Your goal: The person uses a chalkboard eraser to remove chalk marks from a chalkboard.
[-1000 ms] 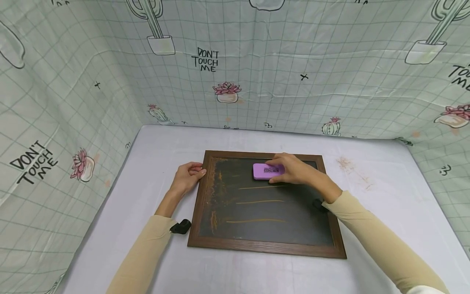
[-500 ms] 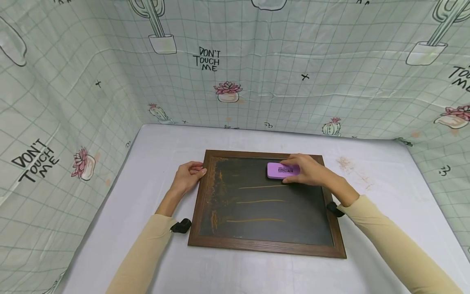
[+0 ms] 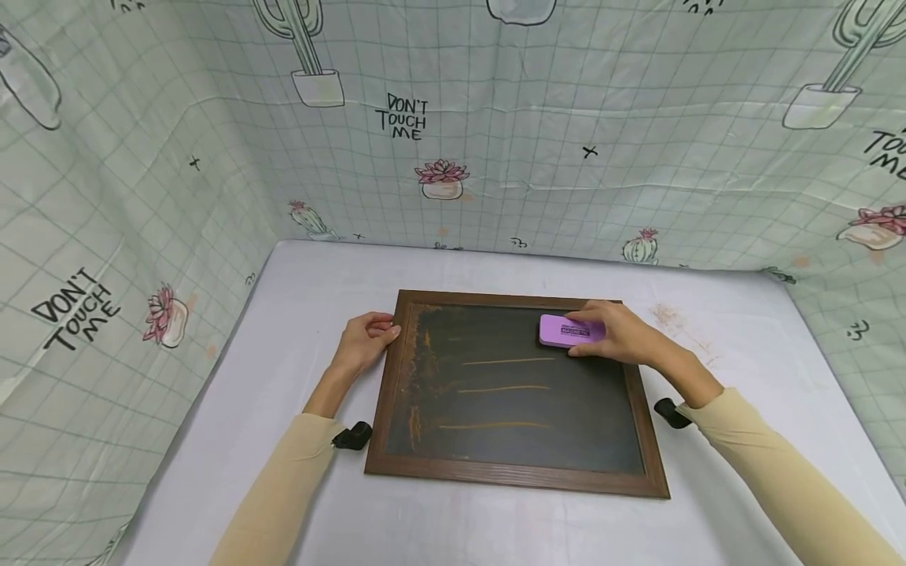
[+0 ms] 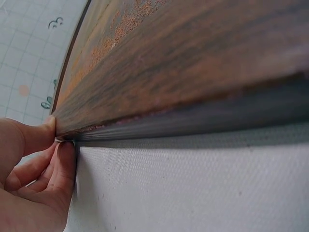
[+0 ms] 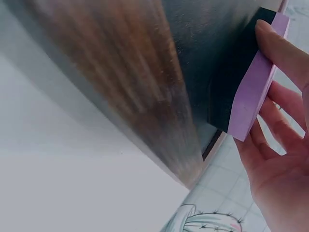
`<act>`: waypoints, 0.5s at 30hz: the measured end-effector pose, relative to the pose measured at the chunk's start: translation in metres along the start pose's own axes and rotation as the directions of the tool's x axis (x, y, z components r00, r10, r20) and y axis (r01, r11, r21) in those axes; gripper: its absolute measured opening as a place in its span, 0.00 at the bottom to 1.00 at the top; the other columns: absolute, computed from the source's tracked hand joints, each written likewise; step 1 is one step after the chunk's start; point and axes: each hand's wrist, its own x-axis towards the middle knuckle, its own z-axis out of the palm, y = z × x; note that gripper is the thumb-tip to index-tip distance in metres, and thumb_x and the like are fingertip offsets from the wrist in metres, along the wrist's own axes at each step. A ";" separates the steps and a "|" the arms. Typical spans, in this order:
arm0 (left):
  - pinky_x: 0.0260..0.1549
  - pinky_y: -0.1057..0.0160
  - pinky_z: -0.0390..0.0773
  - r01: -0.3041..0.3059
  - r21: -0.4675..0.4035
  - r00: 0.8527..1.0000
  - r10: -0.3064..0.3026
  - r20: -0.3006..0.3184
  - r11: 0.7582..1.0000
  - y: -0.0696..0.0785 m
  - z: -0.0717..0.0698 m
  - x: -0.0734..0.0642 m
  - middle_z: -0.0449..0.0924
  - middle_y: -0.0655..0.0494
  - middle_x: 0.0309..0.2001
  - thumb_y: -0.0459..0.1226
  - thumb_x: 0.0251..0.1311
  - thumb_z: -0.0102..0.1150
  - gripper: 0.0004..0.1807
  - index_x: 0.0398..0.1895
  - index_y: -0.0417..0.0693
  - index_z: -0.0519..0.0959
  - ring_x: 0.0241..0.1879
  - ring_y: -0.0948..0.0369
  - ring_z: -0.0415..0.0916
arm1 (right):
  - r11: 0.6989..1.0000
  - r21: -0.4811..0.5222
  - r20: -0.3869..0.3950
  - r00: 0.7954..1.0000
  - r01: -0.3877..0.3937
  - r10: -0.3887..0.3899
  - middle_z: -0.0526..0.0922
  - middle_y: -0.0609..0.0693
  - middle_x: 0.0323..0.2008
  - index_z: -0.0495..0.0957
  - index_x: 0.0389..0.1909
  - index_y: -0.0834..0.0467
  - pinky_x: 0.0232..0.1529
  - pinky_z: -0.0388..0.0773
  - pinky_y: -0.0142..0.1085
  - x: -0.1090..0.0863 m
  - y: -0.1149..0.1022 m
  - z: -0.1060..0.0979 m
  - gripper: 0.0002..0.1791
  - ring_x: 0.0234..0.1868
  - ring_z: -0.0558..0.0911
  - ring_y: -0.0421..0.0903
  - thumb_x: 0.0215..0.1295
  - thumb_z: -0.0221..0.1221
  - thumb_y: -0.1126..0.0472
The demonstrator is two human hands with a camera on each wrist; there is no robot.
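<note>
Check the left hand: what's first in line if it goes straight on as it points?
The wooden frame, at its left side, which the left hand touches. Past that, probably the dark board, if the fingers clear the frame's edge.

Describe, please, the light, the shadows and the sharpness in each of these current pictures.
Head view: soft, fairly even light, a faint shadow on the white table beside the right sleeve, small print on the purple eraser too soft to read clearly; left wrist view: the wooden frame looms large, blurred toward the right; right wrist view: wood blurred at upper left, a soft shadow alongside it.
</note>
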 end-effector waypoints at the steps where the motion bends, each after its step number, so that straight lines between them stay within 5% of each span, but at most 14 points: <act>1: 0.41 0.67 0.74 -0.001 -0.002 1.000 0.001 0.001 1.000 0.000 0.001 0.000 0.81 0.39 0.48 0.33 0.70 0.63 0.19 0.60 0.30 0.78 0.45 0.50 0.79 | 1.000 0.002 -0.005 1.000 -0.001 0.001 0.83 0.52 0.41 0.83 0.56 0.68 0.36 0.72 0.37 -0.002 0.001 0.000 0.31 0.36 0.75 0.44 0.55 0.78 0.57; 15: 0.41 0.66 0.74 -0.003 -0.001 1.000 0.003 -0.008 1.000 0.001 0.000 0.000 0.81 0.40 0.48 0.33 0.71 0.62 0.19 0.61 0.31 0.78 0.45 0.51 0.79 | 0.999 -0.039 -0.028 1.000 -0.001 0.000 0.84 0.51 0.43 0.84 0.56 0.66 0.38 0.74 0.39 -0.020 -0.003 -0.010 0.30 0.38 0.76 0.44 0.54 0.78 0.56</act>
